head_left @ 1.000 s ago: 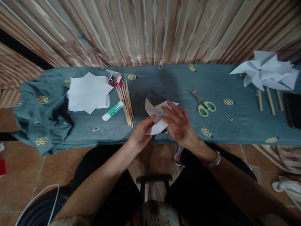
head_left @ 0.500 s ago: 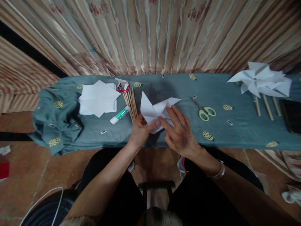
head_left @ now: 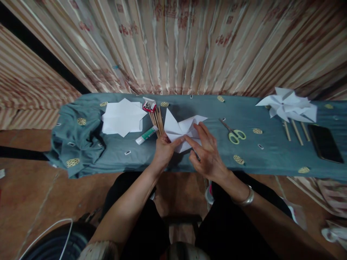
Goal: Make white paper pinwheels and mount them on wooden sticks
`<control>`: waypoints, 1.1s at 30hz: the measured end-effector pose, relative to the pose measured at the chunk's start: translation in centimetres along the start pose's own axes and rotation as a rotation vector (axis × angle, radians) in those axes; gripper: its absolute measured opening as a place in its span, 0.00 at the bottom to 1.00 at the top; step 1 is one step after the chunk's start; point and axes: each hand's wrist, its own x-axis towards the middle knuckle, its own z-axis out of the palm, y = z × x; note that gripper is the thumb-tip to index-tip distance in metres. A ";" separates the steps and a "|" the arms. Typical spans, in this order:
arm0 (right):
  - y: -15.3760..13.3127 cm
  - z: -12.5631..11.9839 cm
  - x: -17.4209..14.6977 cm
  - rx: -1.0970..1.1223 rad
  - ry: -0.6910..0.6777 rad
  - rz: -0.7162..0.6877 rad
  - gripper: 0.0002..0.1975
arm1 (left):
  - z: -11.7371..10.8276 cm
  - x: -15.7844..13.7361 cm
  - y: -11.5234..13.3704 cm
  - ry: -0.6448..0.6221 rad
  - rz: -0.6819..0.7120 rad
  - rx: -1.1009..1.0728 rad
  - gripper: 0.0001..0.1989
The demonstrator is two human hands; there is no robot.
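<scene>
Folded paper (head_left: pixel 187 127), held between your left hand (head_left: pixel 163 148) and right hand (head_left: pixel 208 154): corners apparently being gathered; next needs steady pressure.

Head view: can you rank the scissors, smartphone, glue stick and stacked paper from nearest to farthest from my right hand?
Starting from your right hand:
1. Green-handled scissors: just to its right.
2. Glue stick: to its left, beside the wooden sticks.
3. Stacked white paper: farther left.
4. Black smartphone: far right, beyond the scissors.
</scene>
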 end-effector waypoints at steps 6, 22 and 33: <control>-0.3 -0.1 0.4 0.032 0.035 -0.026 0.34 | -0.1 0.0 0.3 0.009 -0.056 -0.040 0.19; -0.3 -0.3 0.9 0.072 0.099 -0.024 0.31 | 0.0 0.1 0.4 0.023 -0.062 -0.035 0.17; 0.7 -2.4 1.6 -0.066 0.173 0.022 0.32 | 0.5 0.9 0.0 0.085 -0.027 0.013 0.15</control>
